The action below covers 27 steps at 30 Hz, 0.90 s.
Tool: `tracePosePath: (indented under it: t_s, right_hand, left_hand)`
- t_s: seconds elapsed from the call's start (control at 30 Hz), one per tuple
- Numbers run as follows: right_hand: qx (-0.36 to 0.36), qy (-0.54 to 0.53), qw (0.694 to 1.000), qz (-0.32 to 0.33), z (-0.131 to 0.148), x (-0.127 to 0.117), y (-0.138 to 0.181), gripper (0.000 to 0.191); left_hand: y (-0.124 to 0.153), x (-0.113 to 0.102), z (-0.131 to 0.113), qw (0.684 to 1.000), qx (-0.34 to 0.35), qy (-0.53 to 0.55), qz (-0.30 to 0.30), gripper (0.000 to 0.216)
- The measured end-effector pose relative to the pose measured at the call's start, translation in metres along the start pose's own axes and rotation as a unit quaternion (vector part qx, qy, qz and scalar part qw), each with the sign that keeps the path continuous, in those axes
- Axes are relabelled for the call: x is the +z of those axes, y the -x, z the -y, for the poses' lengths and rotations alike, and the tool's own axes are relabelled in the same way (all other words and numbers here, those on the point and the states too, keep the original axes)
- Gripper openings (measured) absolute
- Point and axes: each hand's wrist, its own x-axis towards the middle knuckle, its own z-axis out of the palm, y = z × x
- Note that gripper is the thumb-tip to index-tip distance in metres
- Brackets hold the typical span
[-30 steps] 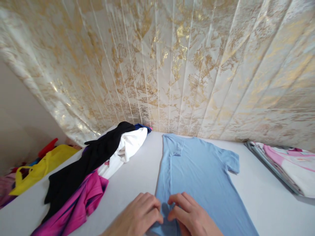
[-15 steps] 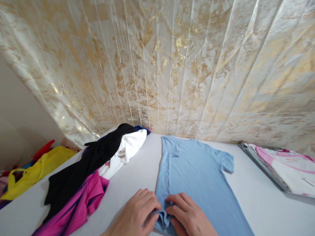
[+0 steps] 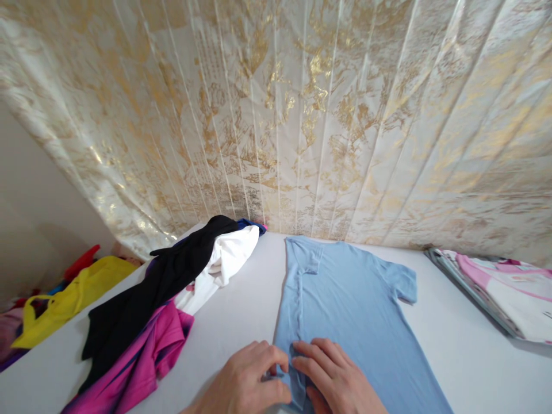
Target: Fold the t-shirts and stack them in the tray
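Observation:
A light blue T-shirt [image 3: 349,305] lies on the white table [image 3: 241,310], its left side folded inward and one short sleeve sticking out to the right. My left hand [image 3: 245,382] and my right hand [image 3: 334,379] meet at the shirt's near left edge. Both pinch a small fold of the blue cloth between thumb and fingers. The lower part of each hand runs out of the picture.
A heap of loose clothes, black [image 3: 155,287], white [image 3: 224,259] and magenta [image 3: 138,356], lies at the left. A yellow bag [image 3: 73,296] sits beyond the table's left edge. Folded pink-and-white garments [image 3: 504,290] are stacked at the right. A gold-patterned curtain [image 3: 302,115] hangs behind.
My hands stayed at the shirt's near edge; the bunched fold between them has been drawn flatter and narrower. The view shifted slightly.

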Motion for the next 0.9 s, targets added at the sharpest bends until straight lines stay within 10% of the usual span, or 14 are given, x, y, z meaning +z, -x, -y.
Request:
tracePosePath:
  t_s: [0.23, 0.5, 0.9]
  right_hand:
    - [0.017, -0.013, 1.0, 0.021, 0.011, -0.002, -0.007, 0.018]
    - [0.071, -0.083, 0.992, 0.058, 0.014, -0.015, -0.009, 0.037]
    - [0.029, -0.056, 0.993, 0.104, 0.014, -0.015, -0.01, 0.034]
  left_hand:
    - [-0.004, -0.01, -0.009, 0.993, -0.085, 0.05, 0.06, 0.019]
    - [-0.005, -0.013, -0.013, 0.984, -0.153, 0.03, 0.083, 0.033]
    - [-0.007, -0.017, -0.011, 0.988, -0.101, -0.027, 0.111, 0.015]
